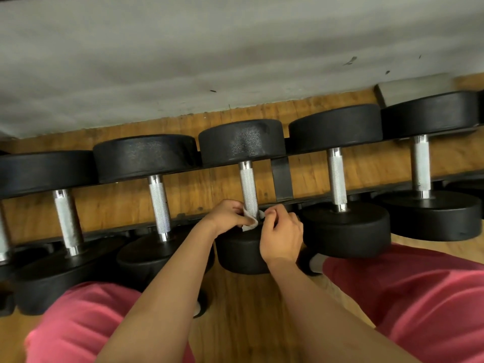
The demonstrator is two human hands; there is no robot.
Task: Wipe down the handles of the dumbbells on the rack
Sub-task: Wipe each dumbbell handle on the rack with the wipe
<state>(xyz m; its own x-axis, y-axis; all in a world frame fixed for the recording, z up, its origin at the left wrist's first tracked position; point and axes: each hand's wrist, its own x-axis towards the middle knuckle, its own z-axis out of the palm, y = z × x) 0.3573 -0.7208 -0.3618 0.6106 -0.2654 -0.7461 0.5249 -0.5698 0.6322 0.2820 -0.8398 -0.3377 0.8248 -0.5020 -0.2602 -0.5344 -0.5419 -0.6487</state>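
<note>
Head view, nearest: a crouching person's red shorts (419, 297) are filling both lower corners, and two bare forearms are reaching forward between the knees.
Left hand (226, 216): thumb and fingers are curling round a white cloth (248, 227), pinching it against the left side of a handle.
Right hand (281, 237): fingertips are curling onto the cloth's other edge from the right; it seems to be pinching it, though the hold is partly hiding itself.
Cloth: it is wrapping the near end of the handle, just above the near weight of the middle dumbbell (241, 254).
Handle (248, 184): its long axis is running straight away from the person, and the bare knurled stretch is lying beyond both hands.
Coming move: judging by this, the cloth is needing to slide away along that axis; both hands are sitting about equally near, one on each side.
Neighbouring handles (159, 203): they are lying parallel, well apart to either side.
Rack (282, 179): dark rails are carrying the row crosswise.
Floor (248, 310): wooden boards are showing under and behind the rack.
Wall (235, 61): grey and scuffed, it is standing behind everything.
</note>
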